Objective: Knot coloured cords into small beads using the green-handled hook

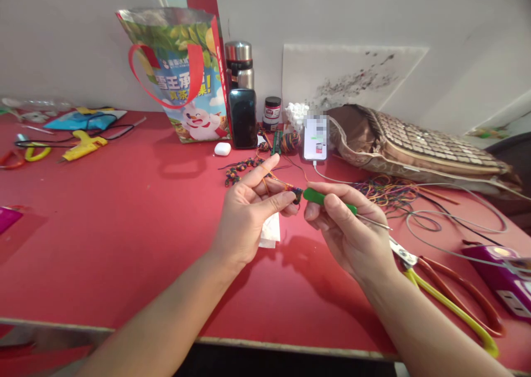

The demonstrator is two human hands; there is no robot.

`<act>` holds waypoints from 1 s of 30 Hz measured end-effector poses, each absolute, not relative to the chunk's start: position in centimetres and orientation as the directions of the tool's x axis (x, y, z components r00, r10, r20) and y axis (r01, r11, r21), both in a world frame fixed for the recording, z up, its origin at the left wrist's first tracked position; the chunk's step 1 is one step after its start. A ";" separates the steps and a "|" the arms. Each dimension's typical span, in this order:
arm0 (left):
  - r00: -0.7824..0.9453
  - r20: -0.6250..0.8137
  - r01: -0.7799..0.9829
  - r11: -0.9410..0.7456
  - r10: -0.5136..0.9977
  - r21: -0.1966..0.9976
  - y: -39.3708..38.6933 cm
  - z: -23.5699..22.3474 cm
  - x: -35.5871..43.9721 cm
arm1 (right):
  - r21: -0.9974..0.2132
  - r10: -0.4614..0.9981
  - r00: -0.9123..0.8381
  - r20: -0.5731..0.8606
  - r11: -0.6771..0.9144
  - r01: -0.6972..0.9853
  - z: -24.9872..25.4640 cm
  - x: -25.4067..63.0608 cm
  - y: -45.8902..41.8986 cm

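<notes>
Between the thumb and fingers of my left hand is pinched a small multicoloured crochet piece. A strand of orange yarn runs over that hand's raised forefinger. My right hand is closed round a crochet hook with a green handle; its thin metal shaft points back to the right. The handle's left end is close to the crochet piece; whether they touch I cannot tell. Behind my left hand lies a curled multicoloured crochet strip, and a ball of dark mixed yarn rests further back.
A white paper lies under my hands on the red table. Pliers and a purple power box are at right, near loose yarn and a cable. Phones, a printed bag and a sequined bag stand behind.
</notes>
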State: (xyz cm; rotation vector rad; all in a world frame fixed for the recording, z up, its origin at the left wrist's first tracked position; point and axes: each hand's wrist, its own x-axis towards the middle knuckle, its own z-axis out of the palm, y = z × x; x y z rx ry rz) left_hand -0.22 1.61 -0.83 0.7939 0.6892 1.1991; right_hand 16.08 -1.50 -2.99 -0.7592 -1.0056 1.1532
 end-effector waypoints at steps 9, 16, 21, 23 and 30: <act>0.217 -0.049 -0.537 0.162 0.975 0.828 1.6 -0.8 -0.2 | -0.877 0.967 0.075 0.242 0.251 -0.410 -2.9 15.9 -1.5; 0.203 -0.032 -0.538 0.139 0.979 0.832 1.5 -0.9 -0.2 | -0.883 0.967 0.076 0.245 0.255 -0.393 -3.1 15.7 -1.5; 0.208 -0.012 -0.524 0.121 0.978 0.843 1.5 -1.0 -0.2 | -0.878 0.969 0.062 0.238 0.242 -0.413 -3.2 15.7 -1.6; 0.207 -0.005 -0.525 0.115 0.978 0.843 1.6 -1.1 -0.2 | -0.873 0.970 0.056 0.238 0.239 -0.424 -3.2 15.6 -1.6; 0.204 0.001 -0.556 0.115 0.979 0.823 1.6 -1.3 -0.2 | -0.850 0.970 0.098 0.225 0.244 -0.468 -3.0 15.1 -1.6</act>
